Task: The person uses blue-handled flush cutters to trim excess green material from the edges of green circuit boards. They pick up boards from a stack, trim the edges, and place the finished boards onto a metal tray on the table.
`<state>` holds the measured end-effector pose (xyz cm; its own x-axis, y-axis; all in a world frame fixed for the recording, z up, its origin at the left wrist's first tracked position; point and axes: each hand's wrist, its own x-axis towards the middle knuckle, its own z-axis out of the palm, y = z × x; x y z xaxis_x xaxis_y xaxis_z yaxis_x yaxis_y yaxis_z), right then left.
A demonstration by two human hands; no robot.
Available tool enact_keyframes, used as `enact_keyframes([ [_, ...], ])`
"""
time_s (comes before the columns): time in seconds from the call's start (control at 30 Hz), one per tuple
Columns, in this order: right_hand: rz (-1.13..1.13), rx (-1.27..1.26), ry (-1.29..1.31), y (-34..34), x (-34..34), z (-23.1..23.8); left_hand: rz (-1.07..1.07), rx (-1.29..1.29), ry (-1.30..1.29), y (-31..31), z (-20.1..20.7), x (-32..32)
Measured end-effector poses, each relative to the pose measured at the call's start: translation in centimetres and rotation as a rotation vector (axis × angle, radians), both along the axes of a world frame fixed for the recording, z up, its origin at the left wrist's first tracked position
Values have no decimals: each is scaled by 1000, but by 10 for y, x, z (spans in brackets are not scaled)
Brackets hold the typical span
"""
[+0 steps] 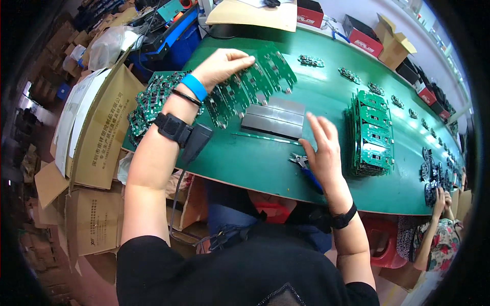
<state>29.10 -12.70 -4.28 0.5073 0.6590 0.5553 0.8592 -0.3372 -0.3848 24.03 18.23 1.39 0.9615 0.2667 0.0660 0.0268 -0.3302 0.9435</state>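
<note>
My left hand [220, 66] is closed on the upper edge of a green circuit board panel [255, 81], which it holds tilted above the table. Under the panel's right end lies a flat grey metal block [275, 118] with grooves across it. Along the block's near edge runs a thin green board strip [265, 136]. My right hand [324, 150] is beside the block, fingers apart, its thumb tip close to the strip's right end; whether they touch I cannot tell. Partly beneath that hand lies a pair of cutting pliers [309, 173] with blue handles.
A tall stack of board panels [372, 135] stands to the right, and a loose heap of boards [161, 102] to the left. Small boards [349, 75] line the far side of the green table [326, 46]. Cardboard boxes [102, 137] crowd the left. Another person's hands [442, 200] work at far right.
</note>
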Motion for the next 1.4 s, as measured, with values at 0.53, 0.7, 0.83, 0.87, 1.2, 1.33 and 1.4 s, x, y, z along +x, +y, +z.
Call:
enact_keyframes([
  [0.53,80,19,33,59,46,29,-407,275,143,-37,20,-8],
  [0.7,35,-19,90,66,47,23,-308,205,45,-35,-8,0],
  [0.83,-3,-8,64,68,50,23,-250,278,13,-36,-11,8],
  [0.87,-11,0,62,69,52,22,-250,321,-1,-34,-13,11],
  [1.2,22,-100,166,60,43,35,-334,318,14,-38,-8,2],
  [1.33,37,-117,169,64,42,32,-197,350,-23,-38,-18,-3],
  [1.4,12,-85,125,67,45,28,-95,504,-127,-40,-22,-2],
])
